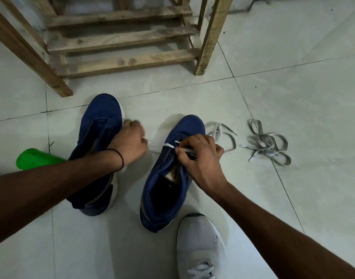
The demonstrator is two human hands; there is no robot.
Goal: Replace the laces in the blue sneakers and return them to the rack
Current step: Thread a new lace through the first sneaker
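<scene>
On the floor (293, 57), two blue sneakers stand side by side with their toes pointing far, toward the rack (122, 63).

1. Left sneaker (100, 117): it stands at centre left, tilted onto its side. No lace shows on it. The left forearm crosses over its rear half.
2. Right sneaker (190, 125): it stands at centre, upright, with the opening facing up. A white lace (168, 145) crosses its farthest eyelets.
3. Left hand (130, 146): it sits between the two sneakers, just beside the left sneaker's right edge. The back of the hand faces up and the fingers are curled under. Whether they grasp anything cannot be told. A black wristband (121, 160) circles the wrist.
4. Right hand (200, 158): it is over the lacing area of the right sneaker. Its fingers (194, 140) pinch the white lace just above the eyelets.
5. Inner grey lace (221, 135): it lies loose on the floor, just right of the right sneaker's toe.
6. Outer grey lace (267, 143): it lies in a loose tangle farther right, apart from the inner one.
7. Rack: it is a slatted wooden frame at far left to centre. No shoes show on the visible slats.
8. Green object (35, 159): it lies at the left, partly hidden by the left forearm.
9. Grey shoe (198, 248): it is at near centre, just near of the right sneaker's heel, with its own laces in place.
</scene>
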